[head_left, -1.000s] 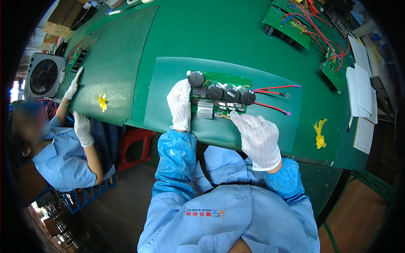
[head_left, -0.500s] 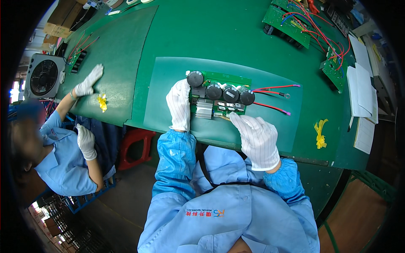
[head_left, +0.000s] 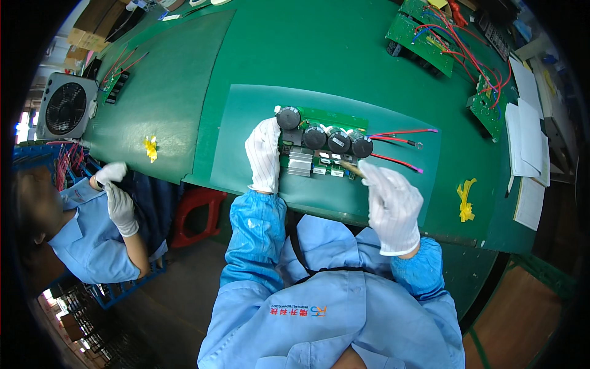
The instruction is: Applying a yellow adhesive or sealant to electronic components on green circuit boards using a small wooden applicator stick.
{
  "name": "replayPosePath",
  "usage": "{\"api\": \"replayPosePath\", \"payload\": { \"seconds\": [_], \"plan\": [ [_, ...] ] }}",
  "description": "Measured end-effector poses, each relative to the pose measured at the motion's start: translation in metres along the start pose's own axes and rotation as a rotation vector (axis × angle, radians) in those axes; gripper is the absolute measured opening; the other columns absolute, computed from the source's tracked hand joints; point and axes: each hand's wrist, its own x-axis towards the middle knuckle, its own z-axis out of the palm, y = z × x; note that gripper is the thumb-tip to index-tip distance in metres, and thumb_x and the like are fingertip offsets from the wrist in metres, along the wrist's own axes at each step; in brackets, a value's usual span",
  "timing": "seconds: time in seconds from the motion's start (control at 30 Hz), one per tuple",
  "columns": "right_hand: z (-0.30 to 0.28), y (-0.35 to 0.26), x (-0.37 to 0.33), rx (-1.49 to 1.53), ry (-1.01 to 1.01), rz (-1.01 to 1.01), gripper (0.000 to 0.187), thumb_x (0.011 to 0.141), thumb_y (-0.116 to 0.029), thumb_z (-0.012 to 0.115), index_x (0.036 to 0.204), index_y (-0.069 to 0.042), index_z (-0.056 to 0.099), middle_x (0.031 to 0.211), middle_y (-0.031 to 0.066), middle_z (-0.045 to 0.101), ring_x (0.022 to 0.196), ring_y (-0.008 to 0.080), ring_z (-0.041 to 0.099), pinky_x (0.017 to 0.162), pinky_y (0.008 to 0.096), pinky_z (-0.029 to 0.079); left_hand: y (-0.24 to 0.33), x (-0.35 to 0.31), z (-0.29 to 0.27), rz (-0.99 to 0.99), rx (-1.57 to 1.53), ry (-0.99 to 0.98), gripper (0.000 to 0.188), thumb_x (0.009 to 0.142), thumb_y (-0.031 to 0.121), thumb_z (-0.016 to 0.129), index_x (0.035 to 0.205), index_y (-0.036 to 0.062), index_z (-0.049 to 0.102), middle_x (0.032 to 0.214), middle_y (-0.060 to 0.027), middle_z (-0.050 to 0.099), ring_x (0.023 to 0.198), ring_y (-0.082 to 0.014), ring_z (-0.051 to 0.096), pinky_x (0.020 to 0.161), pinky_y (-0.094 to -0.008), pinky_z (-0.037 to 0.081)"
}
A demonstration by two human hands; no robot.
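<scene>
A green circuit board lies on a translucent sheet in front of me. It carries several black round capacitors, a silver finned heatsink and small white parts. Red leads stretch from its right side. My left hand, in a white striped glove, closes on the board's left edge, its fingertips partly hidden. The gloved right hand pinches a thin tan stick-like tool whose tip is over the white parts at the lower right of the board. The tool's exact kind cannot be made out.
Wired circuit boards sit at the back right, near papers. Yellow scraps lie right, others left. A co-worker in white gloves sits left, by a fan. A red stool stands between us.
My right hand has shifted right with the tool, from beside the heatsink to the board's lower right. The left hand keeps its hold. The co-worker's outstretched hand has drawn back from the mat.
</scene>
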Motion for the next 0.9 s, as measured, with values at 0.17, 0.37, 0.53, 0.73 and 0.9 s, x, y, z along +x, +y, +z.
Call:
{"api": "replayPosePath", "payload": {
  "seconds": [0.17,0.37,0.53,0.73,0.9],
  "plan": [
    [-0.01,0.023,0.049,-0.126,0.149,-0.121,0.043,0.082,0.005,0.068,0.123,-0.008,0.07,0.096,0.0089,0.073,0.082,0.0268,0.071,0.072,0.0361,0.057,0.009,-0.001,0.001,0.078,0.032,0.031,0.019,0.102,0.015,0.055,0.105,0.0017,0.069,0.105,-0.0156,0.072,0.092,-0.0361,0.068,0.079,-0.0422,0.054],
    [0.056,0.076,0.141,-0.296,-0.109,-0.133,0.018,0.087,-0.01,0.063,0.103,-0.015,0.069,0.093,0.005,0.069,0.084,0.0262,0.07,0.069,0.0383,0.056,0.01,0.001,0.001,0.202,0.102,0.069,0.013,0.097,0.011,0.057,0.1,0.0024,0.067,0.101,-0.0147,0.072,0.09,-0.0349,0.068,0.079,-0.0408,0.055],
    [0.101,0.083,0.164,-0.299,-0.082,-0.177,0.021,0.09,-0.009,0.059,0.106,-0.018,0.07,0.094,0.0054,0.068,0.082,0.0285,0.069,0.068,0.0403,0.055,0.005,0.0,0.003,0.205,0.111,0.032,0.012,0.095,0.007,0.06,0.103,0.0029,0.068,0.102,-0.0137,0.071,0.088,-0.0327,0.069,0.076,-0.0402,0.055],
    [0.114,0.091,0.166,-0.318,-0.076,-0.216,0.02,0.089,-0.009,0.059,0.105,-0.017,0.068,0.091,0.0058,0.067,0.079,0.0285,0.068,0.066,0.0413,0.055,-0.006,-0.002,0.004,0.366,0.328,0.082,0.015,0.092,0.005,0.063,0.107,0.004,0.067,0.103,-0.0105,0.07,0.087,-0.0292,0.068,0.072,-0.0396,0.055],
    [0.112,0.091,0.165,-0.332,-0.127,-0.184,0.02,0.09,-0.009,0.059,0.107,-0.016,0.068,0.093,0.0058,0.067,0.081,0.0289,0.069,0.068,0.0412,0.055,-0.004,0.0,0.004,0.352,0.274,0.057,0.014,0.092,0.005,0.064,0.106,0.0043,0.067,0.103,-0.0102,0.07,0.087,-0.0286,0.068,0.071,-0.039,0.055]
  ]
}}
